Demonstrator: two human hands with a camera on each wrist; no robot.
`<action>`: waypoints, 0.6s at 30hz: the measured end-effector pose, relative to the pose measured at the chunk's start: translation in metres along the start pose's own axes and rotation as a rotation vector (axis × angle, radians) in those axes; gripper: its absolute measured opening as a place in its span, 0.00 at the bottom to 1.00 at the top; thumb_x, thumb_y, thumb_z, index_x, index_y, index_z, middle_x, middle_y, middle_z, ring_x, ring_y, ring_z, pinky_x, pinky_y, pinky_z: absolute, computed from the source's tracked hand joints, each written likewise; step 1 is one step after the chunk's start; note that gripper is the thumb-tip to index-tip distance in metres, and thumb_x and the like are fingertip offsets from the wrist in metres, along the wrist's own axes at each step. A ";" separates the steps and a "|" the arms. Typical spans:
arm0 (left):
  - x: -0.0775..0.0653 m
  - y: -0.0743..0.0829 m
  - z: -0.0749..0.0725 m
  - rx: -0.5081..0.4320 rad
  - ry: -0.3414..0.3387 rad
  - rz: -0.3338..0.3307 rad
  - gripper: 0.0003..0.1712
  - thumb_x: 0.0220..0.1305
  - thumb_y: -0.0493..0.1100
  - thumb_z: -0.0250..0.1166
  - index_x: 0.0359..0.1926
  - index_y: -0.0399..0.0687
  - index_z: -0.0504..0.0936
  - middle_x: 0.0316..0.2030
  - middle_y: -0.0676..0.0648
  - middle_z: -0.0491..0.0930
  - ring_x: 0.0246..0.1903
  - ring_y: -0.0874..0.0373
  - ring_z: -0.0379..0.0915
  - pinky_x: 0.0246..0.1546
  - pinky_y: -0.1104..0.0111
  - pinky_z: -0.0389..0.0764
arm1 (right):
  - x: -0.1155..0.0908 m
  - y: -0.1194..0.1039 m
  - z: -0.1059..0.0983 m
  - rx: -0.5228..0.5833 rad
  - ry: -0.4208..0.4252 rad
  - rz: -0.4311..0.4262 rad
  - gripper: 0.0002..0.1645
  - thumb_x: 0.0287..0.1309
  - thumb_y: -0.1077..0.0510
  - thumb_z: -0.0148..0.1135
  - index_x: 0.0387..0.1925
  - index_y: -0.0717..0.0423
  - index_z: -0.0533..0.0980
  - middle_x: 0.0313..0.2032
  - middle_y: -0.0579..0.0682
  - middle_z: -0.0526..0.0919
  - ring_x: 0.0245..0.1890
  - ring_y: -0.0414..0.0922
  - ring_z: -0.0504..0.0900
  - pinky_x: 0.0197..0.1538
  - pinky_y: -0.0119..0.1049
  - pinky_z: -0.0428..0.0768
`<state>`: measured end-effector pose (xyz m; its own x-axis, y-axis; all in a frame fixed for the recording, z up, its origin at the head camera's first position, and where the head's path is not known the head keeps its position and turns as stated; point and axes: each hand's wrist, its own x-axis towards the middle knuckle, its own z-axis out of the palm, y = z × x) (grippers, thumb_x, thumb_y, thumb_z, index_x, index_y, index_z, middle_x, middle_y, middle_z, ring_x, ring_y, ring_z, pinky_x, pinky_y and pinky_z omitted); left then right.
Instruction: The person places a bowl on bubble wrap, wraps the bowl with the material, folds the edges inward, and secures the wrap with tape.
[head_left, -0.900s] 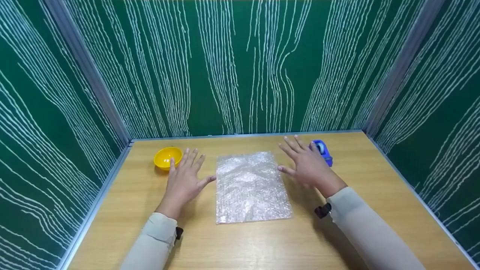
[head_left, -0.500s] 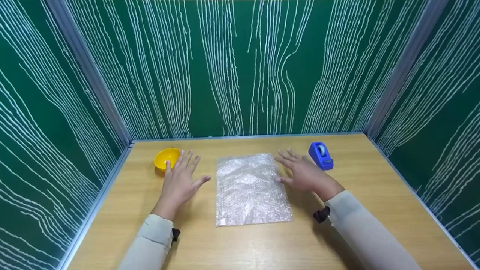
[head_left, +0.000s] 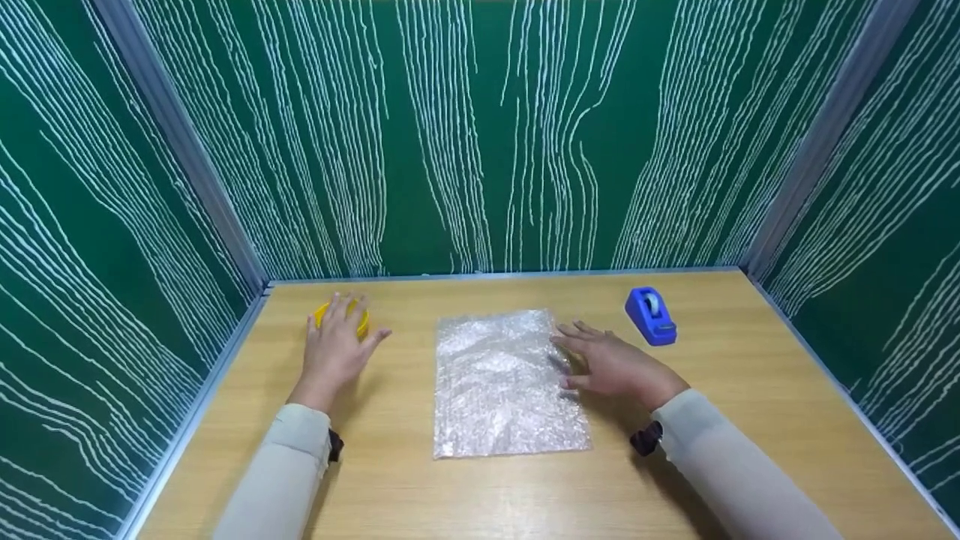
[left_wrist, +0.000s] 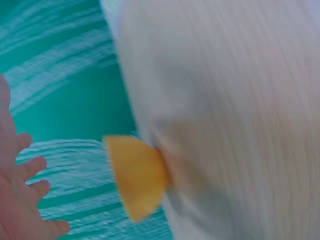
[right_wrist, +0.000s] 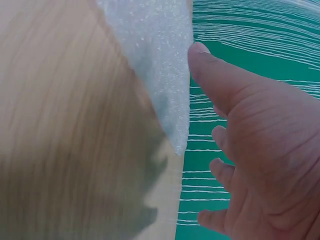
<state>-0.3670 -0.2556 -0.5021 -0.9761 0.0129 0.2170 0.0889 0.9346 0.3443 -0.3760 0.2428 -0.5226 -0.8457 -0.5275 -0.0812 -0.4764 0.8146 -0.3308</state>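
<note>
My left hand (head_left: 334, 352), fingers spread, hovers over the yellow bowl (head_left: 363, 324) and hides most of it in the head view. In the left wrist view the bowl (left_wrist: 137, 175) stands on the table, a gap away from the fingers (left_wrist: 35, 170). A flat rectangular sheet of bubble wrap (head_left: 502, 390) lies mid-table. My right hand (head_left: 619, 364) is held over its right edge, fingers extended and holding nothing. From the right wrist, the bubble wrap (right_wrist: 160, 65) shows below the hand (right_wrist: 270, 135), whose shadow falls on the table.
A blue tape dispenser (head_left: 651, 316) with a roll in it stands at the back right of the wooden table (head_left: 510, 499). Green panels (head_left: 442, 135) with wavy white lines enclose the table at the back and both sides.
My left hand has moved left, from beside the bowl to over it. The right hand has come slightly nearer and lower toward the bubble wrap, uncovering the tape dispenser.
</note>
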 end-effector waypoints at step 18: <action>0.026 -0.067 0.006 -0.242 -0.052 -0.328 0.69 0.73 0.80 0.66 0.95 0.55 0.39 0.89 0.31 0.50 0.82 0.30 0.55 0.86 0.32 0.61 | 0.011 -0.006 0.004 0.026 -0.088 -0.013 0.54 0.70 0.38 0.79 0.89 0.34 0.64 0.92 0.45 0.55 0.93 0.60 0.48 0.89 0.72 0.51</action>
<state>-0.3998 -0.3156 -0.5252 -0.9686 -0.2482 0.0153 -0.1910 0.7818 0.5936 -0.3815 0.2315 -0.5256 -0.8146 -0.5578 -0.1589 -0.4796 0.8019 -0.3562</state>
